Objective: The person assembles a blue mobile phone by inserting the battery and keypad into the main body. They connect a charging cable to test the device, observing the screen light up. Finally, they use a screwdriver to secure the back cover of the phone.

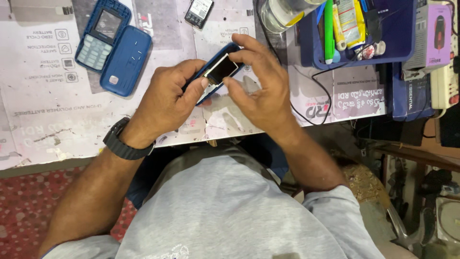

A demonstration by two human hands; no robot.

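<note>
Two hands closed on one blue phone body (216, 73), left hand (167, 103) gripping underneath, right hand (261, 88) pinching its small screen (222, 68), blue keypad front (102, 34) and back cover (127, 60) lying nearby on the table (43, 96)

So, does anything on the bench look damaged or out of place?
The blue phone body held by the left hand and right hand is open, internals exposed. Its blue keypad front and blue back cover lie detached nearby.

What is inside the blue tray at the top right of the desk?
The blue tray holds a green pen-like tool, a yellow packet and a small round red-and-white item; whatever lies beneath them is covered.
</note>
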